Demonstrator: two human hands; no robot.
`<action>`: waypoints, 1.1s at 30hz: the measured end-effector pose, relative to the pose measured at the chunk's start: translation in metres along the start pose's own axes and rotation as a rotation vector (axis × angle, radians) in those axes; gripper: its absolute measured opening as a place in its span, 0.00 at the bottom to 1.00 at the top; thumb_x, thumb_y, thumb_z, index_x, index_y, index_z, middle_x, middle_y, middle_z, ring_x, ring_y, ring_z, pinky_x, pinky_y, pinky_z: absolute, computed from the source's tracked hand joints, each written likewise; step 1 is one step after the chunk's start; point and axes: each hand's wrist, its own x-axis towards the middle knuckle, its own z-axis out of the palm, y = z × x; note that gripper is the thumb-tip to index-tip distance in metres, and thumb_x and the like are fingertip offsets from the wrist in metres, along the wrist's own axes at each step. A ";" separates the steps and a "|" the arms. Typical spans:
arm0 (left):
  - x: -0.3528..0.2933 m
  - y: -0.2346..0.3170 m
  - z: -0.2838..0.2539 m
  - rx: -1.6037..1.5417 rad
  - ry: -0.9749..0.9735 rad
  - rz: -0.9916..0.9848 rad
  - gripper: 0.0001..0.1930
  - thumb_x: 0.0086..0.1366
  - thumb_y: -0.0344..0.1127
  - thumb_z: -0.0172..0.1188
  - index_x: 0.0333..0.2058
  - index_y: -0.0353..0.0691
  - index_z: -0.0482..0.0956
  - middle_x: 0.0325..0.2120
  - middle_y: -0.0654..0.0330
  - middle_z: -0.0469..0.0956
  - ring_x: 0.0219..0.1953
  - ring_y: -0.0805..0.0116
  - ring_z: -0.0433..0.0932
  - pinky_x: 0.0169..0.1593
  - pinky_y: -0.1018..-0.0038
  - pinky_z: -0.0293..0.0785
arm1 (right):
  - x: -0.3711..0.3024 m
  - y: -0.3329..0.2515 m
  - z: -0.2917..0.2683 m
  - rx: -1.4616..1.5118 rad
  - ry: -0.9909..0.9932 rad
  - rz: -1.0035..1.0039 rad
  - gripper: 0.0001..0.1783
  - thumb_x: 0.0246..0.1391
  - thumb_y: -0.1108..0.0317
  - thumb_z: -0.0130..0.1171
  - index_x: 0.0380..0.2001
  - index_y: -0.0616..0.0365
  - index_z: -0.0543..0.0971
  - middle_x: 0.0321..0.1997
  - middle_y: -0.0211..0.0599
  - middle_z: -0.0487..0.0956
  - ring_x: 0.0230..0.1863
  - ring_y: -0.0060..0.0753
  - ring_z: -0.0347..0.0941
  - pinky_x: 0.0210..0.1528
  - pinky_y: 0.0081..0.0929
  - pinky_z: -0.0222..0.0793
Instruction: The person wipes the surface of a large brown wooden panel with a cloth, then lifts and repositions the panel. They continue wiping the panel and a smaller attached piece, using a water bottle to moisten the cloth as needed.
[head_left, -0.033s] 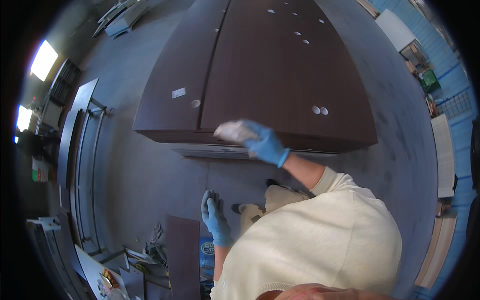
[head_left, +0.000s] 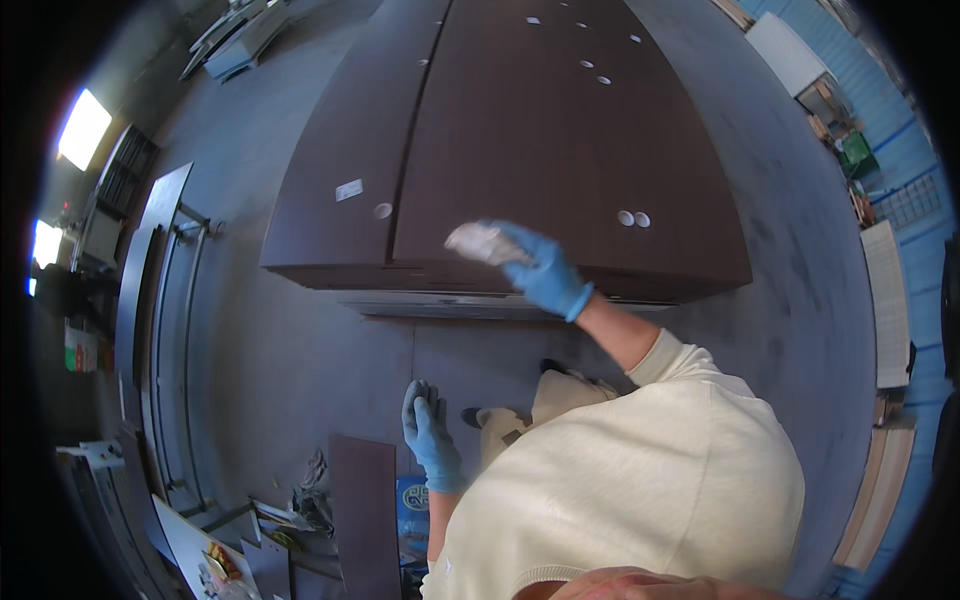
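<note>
Blue-gloved, your right hand (head_left: 550, 277) holds a crumpled pale cloth (head_left: 483, 242) over the near end of the large dark brown panels (head_left: 560, 140); contact is unclear. Your left hand (head_left: 431, 437) is free, fingers extended, near a brown board (head_left: 364, 520). White discs (head_left: 626, 218) dot the panels.

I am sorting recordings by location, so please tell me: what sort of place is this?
Probably a furniture workshop or storage hall: two large dark-brown wood-look panels lie side by side, and long pale flat boards sit near a blue ribbed wall.
</note>
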 end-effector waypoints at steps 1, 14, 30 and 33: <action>-0.002 -0.007 0.013 0.017 0.009 -0.029 0.22 0.83 0.38 0.54 0.70 0.41 0.74 0.68 0.56 0.77 0.69 0.60 0.75 0.73 0.61 0.67 | 0.010 0.016 -0.038 -0.204 0.102 -0.198 0.33 0.60 0.78 0.64 0.69 0.52 0.77 0.65 0.46 0.83 0.57 0.57 0.84 0.62 0.44 0.83; -0.040 -0.191 0.345 1.035 -0.404 0.872 0.30 0.73 0.34 0.67 0.71 0.36 0.73 0.71 0.43 0.72 0.73 0.46 0.71 0.74 0.57 0.67 | -0.114 0.219 -0.315 -0.912 -0.111 -0.032 0.37 0.60 0.42 0.68 0.67 0.46 0.74 0.79 0.49 0.65 0.81 0.57 0.60 0.79 0.63 0.54; 0.014 -0.339 0.575 1.805 -0.458 0.835 0.65 0.59 0.75 0.67 0.79 0.33 0.50 0.79 0.32 0.46 0.80 0.23 0.40 0.77 0.29 0.38 | -0.295 0.245 -0.506 -0.433 0.372 0.187 0.19 0.61 0.74 0.66 0.56 0.63 0.83 0.67 0.49 0.82 0.67 0.56 0.79 0.68 0.45 0.76; -0.007 -0.356 0.580 1.808 -0.452 0.819 0.66 0.59 0.75 0.68 0.79 0.32 0.49 0.80 0.32 0.43 0.81 0.22 0.38 0.78 0.29 0.38 | -0.275 0.279 -0.548 -0.386 0.247 0.117 0.18 0.59 0.76 0.65 0.53 0.65 0.84 0.64 0.50 0.84 0.66 0.55 0.80 0.67 0.46 0.77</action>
